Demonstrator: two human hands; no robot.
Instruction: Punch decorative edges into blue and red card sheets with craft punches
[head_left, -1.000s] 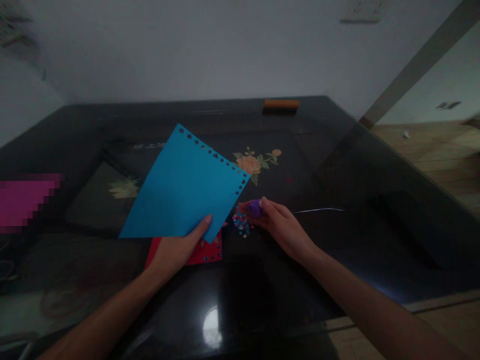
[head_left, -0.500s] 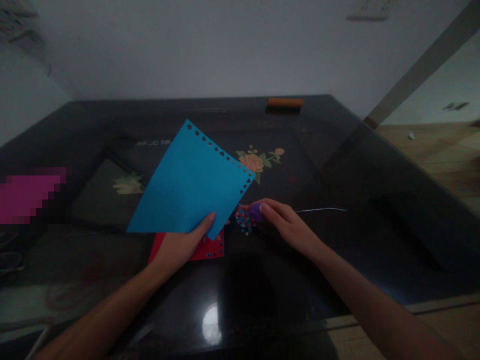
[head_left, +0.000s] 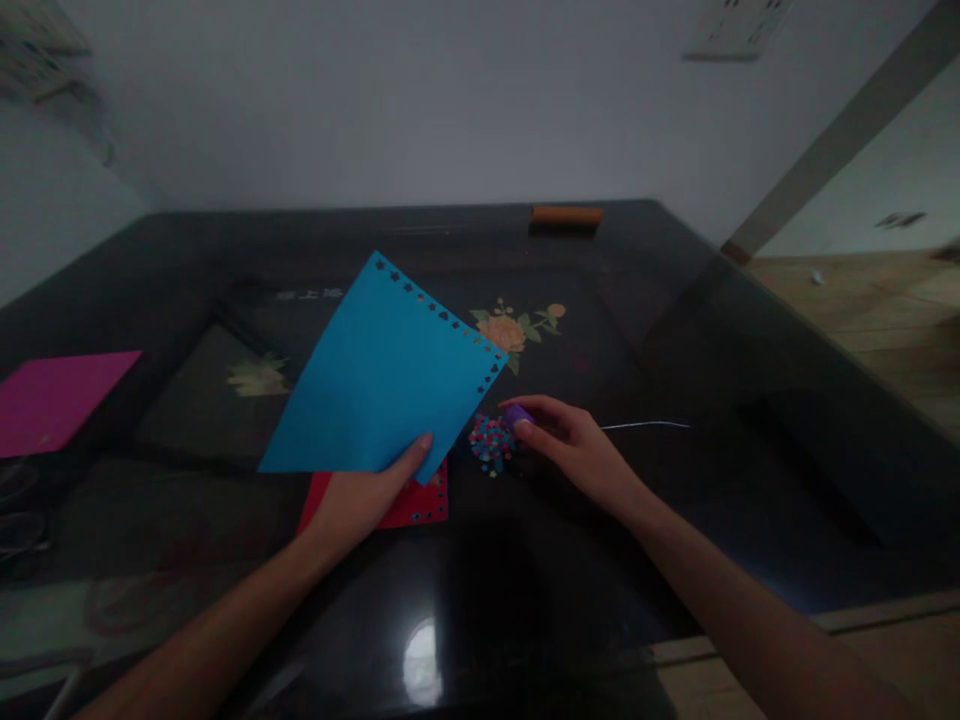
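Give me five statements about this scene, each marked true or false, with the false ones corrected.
1. The left hand holds a blue sheet. True.
2. The right hand holds a green object. False: it holds a purple object.
3. Small cutouts lie on the table beside the right hand. True.
4. The blue sheet has no holes. False: small holes run along two edges.
5. A pink sheet lies at the picture's left side. True.

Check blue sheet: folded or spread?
Spread: the blue sheet shows one broad face, no crease visible, held near its lower corner by the left hand.
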